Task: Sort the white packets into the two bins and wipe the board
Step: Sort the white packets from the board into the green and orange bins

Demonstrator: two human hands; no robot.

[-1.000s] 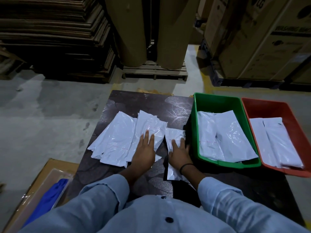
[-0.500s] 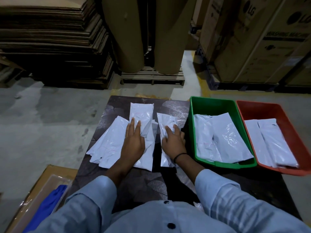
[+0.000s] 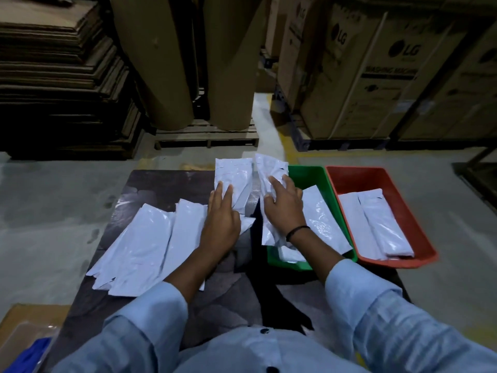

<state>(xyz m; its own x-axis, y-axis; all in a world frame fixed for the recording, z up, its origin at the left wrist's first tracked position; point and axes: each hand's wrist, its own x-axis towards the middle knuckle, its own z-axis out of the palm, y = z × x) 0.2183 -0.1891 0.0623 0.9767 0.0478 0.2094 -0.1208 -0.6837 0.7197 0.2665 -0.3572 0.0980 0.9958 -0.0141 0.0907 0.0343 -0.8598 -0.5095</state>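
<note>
A dark patterned board (image 3: 161, 184) carries a loose pile of white packets (image 3: 150, 246) on its left half. My left hand (image 3: 223, 224) grips one white packet (image 3: 231, 173) and holds it up above the board's middle. My right hand (image 3: 285, 211) clutches a second, crumpled white packet (image 3: 269, 168), raised beside the green bin (image 3: 309, 172). White packets (image 3: 322, 219) lie in the green bin. To its right, the red bin (image 3: 357, 175) holds other white packets (image 3: 376, 222). My right forearm covers the green bin's near left corner.
A blue cloth (image 3: 32, 356) lies in a cardboard tray (image 3: 27, 313) on the floor at lower left. Beyond the board stand two big brown paper rolls (image 3: 188, 63) on a pallet (image 3: 207, 134), stacked cardboard sheets (image 3: 59, 84) at left and large LG cartons (image 3: 376, 76) at right.
Both hands have come up off the board and moved forward and right, each lifting a white packet; the right one now hangs by the green bin.
</note>
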